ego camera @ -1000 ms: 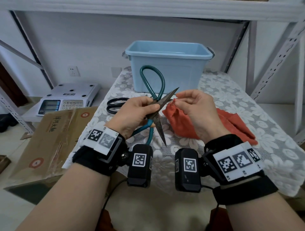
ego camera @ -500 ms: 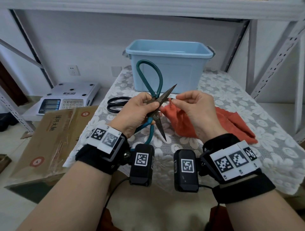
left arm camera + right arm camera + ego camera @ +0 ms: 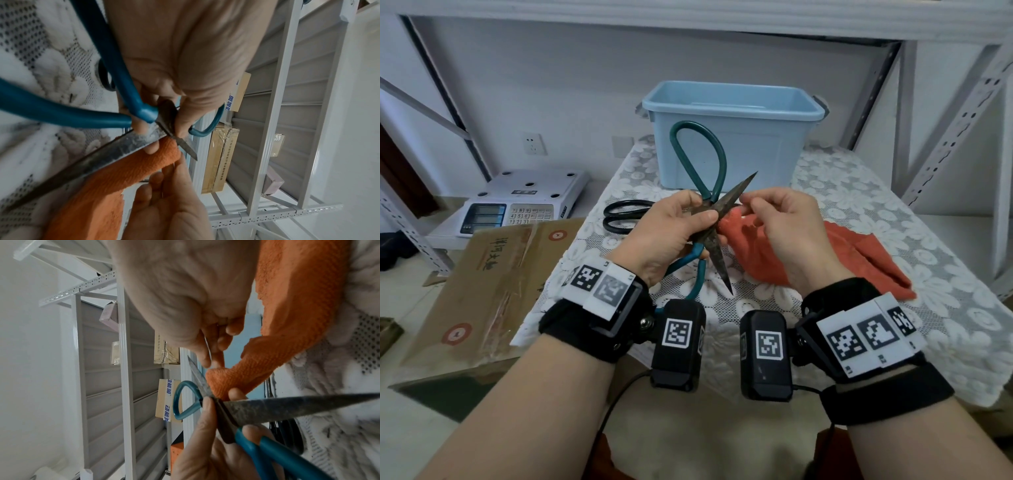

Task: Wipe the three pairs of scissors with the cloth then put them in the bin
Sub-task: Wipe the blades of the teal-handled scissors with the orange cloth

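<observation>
Centrally, the teal-handled scissors (image 3: 717,219) are held at their pivot by the left hand (image 3: 671,236), the grip closed round the joint with the thumb pressed on the upper blade and the fingers curled beneath. The blades are spread wide apart (both look dull and rust-speckled): one points up and away toward the bin, the other points down toward the person. One teal loop stands up in front of the bin; the other hangs below the hand.

Just beside the pivot, a fold of the orange cloth (image 3: 756,246) is pinched by the right hand (image 3: 784,226), the grip narrow, fingertips bunched on the fabric and held against the crotch of the blades. The rest of the cloth trails down and lies on the lace-covered surface (image 3: 859,192) to the right.

A black-handled pair of scissors (image 3: 619,216) is seen lying flat on the surface, behind the left hand. At the far edge the light-blue bin (image 3: 732,137) stands upright; its inside cannot be seen. To the left, off the surface, a cardboard box (image 3: 496,274) and an electronic scale (image 3: 524,202) are visible.
</observation>
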